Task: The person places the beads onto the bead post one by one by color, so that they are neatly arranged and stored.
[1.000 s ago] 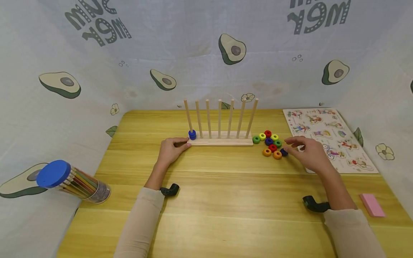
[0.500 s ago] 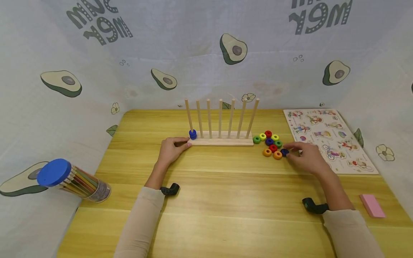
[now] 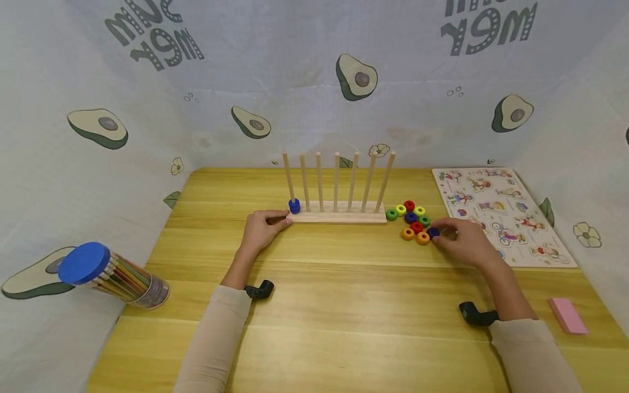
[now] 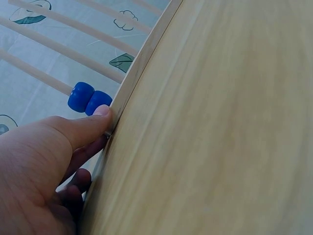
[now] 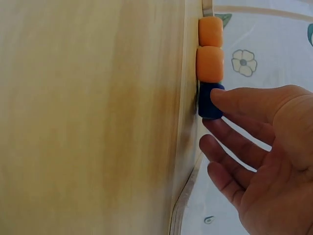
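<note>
A wooden peg stand [image 3: 339,217] with several upright rods stands near the table's back. Two blue beads [image 4: 87,99] are stacked on its leftmost rod. My left hand [image 3: 260,229] grips the left end of the base, thumb on the front edge and other fingers behind. To the right of the stand lies a cluster of red, yellow, green, orange and dark blue beads. At its right side my right hand [image 3: 464,240] pinches a dark blue bead [image 5: 210,102] between thumb and fingers. An orange bead [image 5: 210,64] sits right beside it in the right wrist view.
A picture puzzle board [image 3: 491,204] lies at the back right, partly behind my right hand. A pink block [image 3: 568,315] is at the right edge. A clear tub of coloured sticks with a blue lid [image 3: 84,263] stands at the left. Patterned cloth hangs behind the table.
My right hand has moved slightly down and in to the dark blue bead, and its fingers have closed on it. My left hand stays on the stand.
</note>
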`<state>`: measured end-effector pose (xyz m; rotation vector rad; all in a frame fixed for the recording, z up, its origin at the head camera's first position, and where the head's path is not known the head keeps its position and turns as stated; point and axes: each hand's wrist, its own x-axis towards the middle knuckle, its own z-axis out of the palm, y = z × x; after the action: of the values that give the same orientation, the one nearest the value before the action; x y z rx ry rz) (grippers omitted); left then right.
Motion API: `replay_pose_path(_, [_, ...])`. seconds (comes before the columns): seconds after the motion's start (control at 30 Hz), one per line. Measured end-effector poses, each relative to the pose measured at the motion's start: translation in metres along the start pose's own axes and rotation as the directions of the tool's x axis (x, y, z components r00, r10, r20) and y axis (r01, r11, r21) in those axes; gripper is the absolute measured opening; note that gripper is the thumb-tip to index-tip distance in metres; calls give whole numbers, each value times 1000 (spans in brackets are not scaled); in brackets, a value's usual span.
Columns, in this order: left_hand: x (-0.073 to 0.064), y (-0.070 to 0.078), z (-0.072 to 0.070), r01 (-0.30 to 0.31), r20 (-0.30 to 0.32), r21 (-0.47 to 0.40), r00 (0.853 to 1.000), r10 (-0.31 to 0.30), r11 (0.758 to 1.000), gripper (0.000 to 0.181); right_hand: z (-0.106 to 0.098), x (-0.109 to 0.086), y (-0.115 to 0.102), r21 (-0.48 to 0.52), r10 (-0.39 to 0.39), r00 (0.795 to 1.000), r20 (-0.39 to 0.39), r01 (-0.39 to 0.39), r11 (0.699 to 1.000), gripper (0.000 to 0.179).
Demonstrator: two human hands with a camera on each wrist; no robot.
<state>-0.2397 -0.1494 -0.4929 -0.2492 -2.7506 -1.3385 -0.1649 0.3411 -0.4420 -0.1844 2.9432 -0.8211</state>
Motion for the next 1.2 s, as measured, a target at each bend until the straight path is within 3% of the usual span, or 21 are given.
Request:
replay_pose_path(0.17, [0,0,1,5,-3,-3,1000,-5,1000,30,-7,-2,-5,4,16,998,-55,-16,1000,38])
replay_pose_path(0.3, [0,0,1,10,1,-6,1000,-10,1000,30,-19,-3,-18,29,-2,988,-155,7,1000,40])
replay_pose_path(0.47, [-1,0,1,11,1,-4,1000,-11,1000,30,-37,-2,-46,81,-30,963,-267,53,995,39])
replay_pose_path(0.67, [0,1,1,-5,-5,15,1000,5,1000,31,-52,6,-87,177,-79,918,-389,158,971,33])
replay_pose_path(0.8, [0,1,1,-2,-11,17,1000,2,1000,30,-56,17,-115,233,-134,898,-419,249,940,30])
replay_pose_path(1.2, [0,-1,1,-3,-11,7,1000,3,1000,30,-51,53,-185,276,-251,881,-402,378,884,26])
